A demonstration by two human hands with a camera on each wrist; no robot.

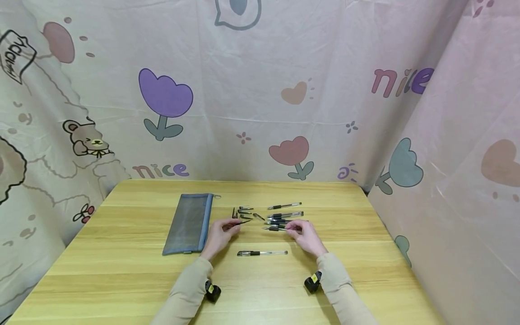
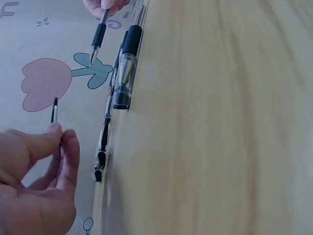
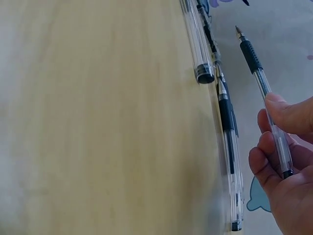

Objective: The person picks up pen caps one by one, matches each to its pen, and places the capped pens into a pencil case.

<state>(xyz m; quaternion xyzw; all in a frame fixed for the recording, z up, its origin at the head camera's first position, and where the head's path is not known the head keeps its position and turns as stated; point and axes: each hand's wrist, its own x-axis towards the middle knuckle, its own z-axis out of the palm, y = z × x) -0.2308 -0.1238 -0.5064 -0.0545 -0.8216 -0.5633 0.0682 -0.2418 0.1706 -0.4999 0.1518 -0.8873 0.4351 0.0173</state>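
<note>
An uncapped pen (image 3: pixel 263 84) is held in the right hand (image 1: pixel 302 234), just beside a group of other bare pens (image 1: pixel 285 215) on the worktop (image 1: pixel 122 271). Its clear barrel is pinched between thumb and fingers towards the rear, and its tip is pointed leftward. By the left hand (image 1: pixel 221 234) a small dark piece (a pen cap (image 2: pixel 54 111), by the look of it) is pinched between thumb and fingertips, with one end left jutting out; which way its mouth is turned cannot be told. Pen and cap are held well apart.

Several loose caps (image 1: pixel 245 211) are scattered just beyond the left hand. A capped pen (image 1: pixel 262 253) is laid crosswise on the near side, between the hands, and a mesh pouch (image 1: pixel 184 225) is set flat to the left.

Both held pieces are judged light and stiff. The smooth plastic barrel may prove slippery under dry fingertips, so a surer hold would be had on the dark grip section, which appears textured. The fine writing point should be treated as the fragile part and left untouched. On the cap, little purchase is offered; it is best nipped by its sides, with the mouth kept free of the fingers.
</note>
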